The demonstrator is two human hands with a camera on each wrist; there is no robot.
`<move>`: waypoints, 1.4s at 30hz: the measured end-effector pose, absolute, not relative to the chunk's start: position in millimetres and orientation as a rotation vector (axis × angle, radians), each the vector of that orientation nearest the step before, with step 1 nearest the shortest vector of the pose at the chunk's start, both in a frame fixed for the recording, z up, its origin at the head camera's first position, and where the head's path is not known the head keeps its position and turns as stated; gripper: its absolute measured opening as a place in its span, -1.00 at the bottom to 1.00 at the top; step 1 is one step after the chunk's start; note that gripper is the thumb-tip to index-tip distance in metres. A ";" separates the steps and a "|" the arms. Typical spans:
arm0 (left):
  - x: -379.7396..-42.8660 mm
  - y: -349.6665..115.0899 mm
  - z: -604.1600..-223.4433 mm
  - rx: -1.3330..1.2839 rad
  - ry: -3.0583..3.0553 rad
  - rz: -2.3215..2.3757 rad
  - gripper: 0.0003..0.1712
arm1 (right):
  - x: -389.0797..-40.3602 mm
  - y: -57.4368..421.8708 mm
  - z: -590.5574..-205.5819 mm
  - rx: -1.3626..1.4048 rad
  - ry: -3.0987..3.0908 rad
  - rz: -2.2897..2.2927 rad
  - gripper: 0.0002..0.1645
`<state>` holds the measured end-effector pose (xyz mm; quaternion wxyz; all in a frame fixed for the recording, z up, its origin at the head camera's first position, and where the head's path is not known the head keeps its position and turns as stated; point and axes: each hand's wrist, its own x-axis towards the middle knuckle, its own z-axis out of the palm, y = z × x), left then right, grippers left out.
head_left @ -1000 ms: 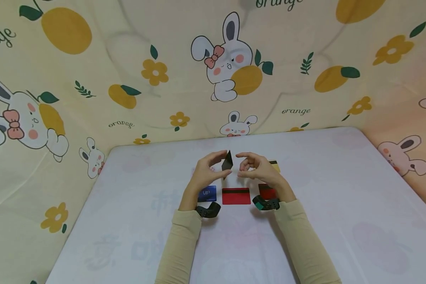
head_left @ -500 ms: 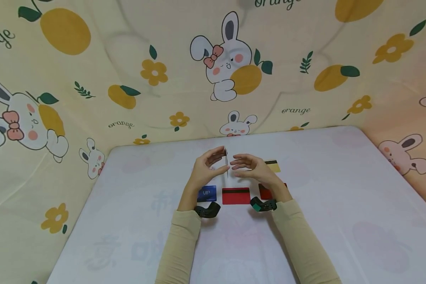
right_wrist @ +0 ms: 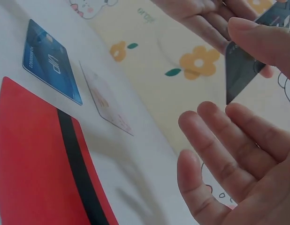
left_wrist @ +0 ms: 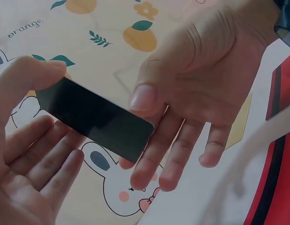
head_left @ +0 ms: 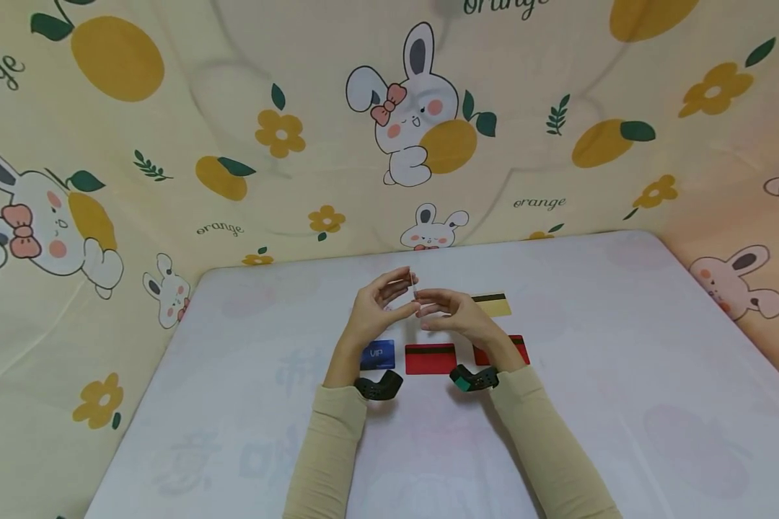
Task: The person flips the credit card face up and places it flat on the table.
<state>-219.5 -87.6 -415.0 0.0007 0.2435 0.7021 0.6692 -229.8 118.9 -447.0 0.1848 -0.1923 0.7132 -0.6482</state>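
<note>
My left hand (head_left: 378, 306) holds a dark card (left_wrist: 95, 119) on edge above the table, thumb at one edge and fingers at the opposite one. The left wrist view shows its plain blackish face; in the head view it appears as a thin line. Facing it from the right is my right hand (head_left: 457, 313), its fingers spread and fairly straight. Its thumb overlaps the card's free end in the right wrist view, and the index fingertip is right at a corner.
On the white table (head_left: 234, 404) lie a blue VIP card (head_left: 378, 355), a red card (head_left: 430, 359) with a black stripe, another red card (head_left: 519, 349), a yellow card (head_left: 493, 304) and a pale card (right_wrist: 105, 98). Printed cloth (head_left: 337, 144) hangs behind the table.
The dark card has turned from showing its face to edge-on in the left hand. My right hand has moved left, its fingers coming up to the card; more of the right-side cards shows.
</note>
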 end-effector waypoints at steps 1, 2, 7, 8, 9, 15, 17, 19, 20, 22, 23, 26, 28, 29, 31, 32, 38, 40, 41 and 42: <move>-219.6 -87.7 -415.2 0.765 2.200 2.107 -0.30 | -229.3 118.6 -447.0 -0.542 2.003 -1.830 -0.25; -219.8 -87.7 -415.3 0.766 2.197 2.111 -0.30 | -229.0 118.5 -447.3 -0.550 2.002 -1.828 -0.26; -219.8 -88.3 -414.6 0.761 2.183 2.128 -0.31 | -229.1 119.1 -448.8 -0.571 2.011 -1.829 -0.30; -219.7 -88.3 -414.4 0.762 2.177 2.129 -0.31 | -229.5 119.3 -449.2 -0.576 2.019 -1.828 -0.31; -219.6 -88.5 -414.2 0.762 2.173 2.129 -0.31 | -229.6 119.3 -449.3 -0.576 2.025 -1.828 -0.32; -218.9 -90.0 -412.4 0.769 2.199 2.093 -0.29 | -229.2 119.6 -448.0 -0.562 2.065 -1.818 -0.35; -218.7 -90.4 -411.6 0.774 2.215 2.078 -0.29 | -229.4 119.9 -447.6 -0.563 2.076 -1.815 -0.36; -218.7 -90.7 -410.5 0.777 2.230 2.070 -0.30 | -229.4 120.1 -446.7 -0.559 2.087 -1.814 -0.37; -218.5 -90.9 -409.9 0.778 2.233 2.070 -0.30 | -229.4 120.3 -446.3 -0.560 2.094 -1.811 -0.37; -218.3 -91.3 -408.7 0.777 2.243 2.069 -0.30 | -229.4 120.8 -445.6 -0.557 2.104 -1.807 -0.37; -218.2 -91.6 -408.3 0.773 2.249 2.069 -0.31 | -229.4 120.9 -445.4 -0.554 2.108 -1.804 -0.36; -217.5 -93.2 -407.1 0.751 2.250 2.083 -0.30 | -229.2 121.0 -444.3 -0.546 2.113 -1.796 -0.36; -217.0 -94.5 -406.6 0.736 2.251 2.089 -0.29 | -229.1 121.1 -444.3 -0.540 2.114 -1.792 -0.36; -216.9 -95.1 -406.6 0.729 2.251 2.092 -0.29 | -229.0 121.2 -444.4 -0.540 2.112 -1.791 -0.36; -216.7 -95.9 -406.2 0.723 2.253 2.093 -0.29 | -229.2 121.5 -444.9 -0.539 2.111 -1.787 -0.36; -216.9 -96.2 -406.2 0.725 2.258 2.089 -0.29 | -229.3 121.9 -445.2 -0.538 2.111 -1.785 -0.36; -217.5 -96.4 -407.5 0.729 2.298 2.037 -0.33 | -230.0 123.9 -446.4 -0.554 2.102 -1.791 -0.35; -217.3 -96.1 -407.5 0.718 2.309 2.017 -0.35 | -230.2 124.6 -446.2 -0.555 2.098 -1.794 -0.34; -217.1 -96.1 -407.4 0.718 2.313 2.010 -0.36 | -230.3 125.0 -446.1 -0.554 2.096 -1.796 -0.34; -217.1 -96.0 -407.4 0.720 2.320 2.000 -0.37 | -230.4 125.4 -446.0 -0.551 2.096 -1.795 -0.33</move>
